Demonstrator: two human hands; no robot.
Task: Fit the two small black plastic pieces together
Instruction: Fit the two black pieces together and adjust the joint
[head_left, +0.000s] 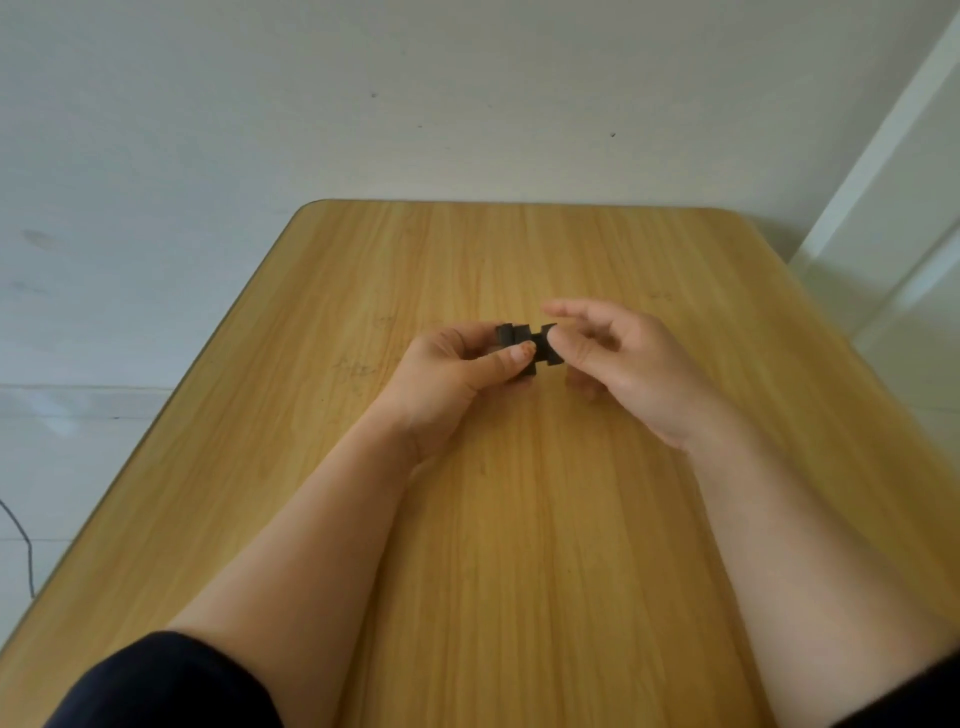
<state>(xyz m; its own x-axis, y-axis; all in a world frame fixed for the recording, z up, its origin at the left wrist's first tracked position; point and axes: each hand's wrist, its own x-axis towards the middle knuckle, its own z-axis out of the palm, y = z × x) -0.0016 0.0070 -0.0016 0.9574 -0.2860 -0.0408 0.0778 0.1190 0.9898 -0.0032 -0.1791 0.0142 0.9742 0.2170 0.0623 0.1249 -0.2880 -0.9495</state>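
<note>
Two small black plastic pieces meet a little above the middle of the wooden table (519, 519). My left hand (457, 374) pinches the left black piece (514, 338) between thumb and fingers. The right black piece (549, 347) touches it, and the thumb of my right hand (628, 364) presses on its right end. My right index finger stretches out above the pieces, apart from them. Whether the two pieces are locked or only touching is not clear. My fingers hide their lower parts.
The table's far edge lies close to a white wall (467, 104). A white door frame (883, 182) stands at the right. A thin dark cable (23, 545) hangs past the table's left edge. Faint pencil marks (358, 369) show on the wood.
</note>
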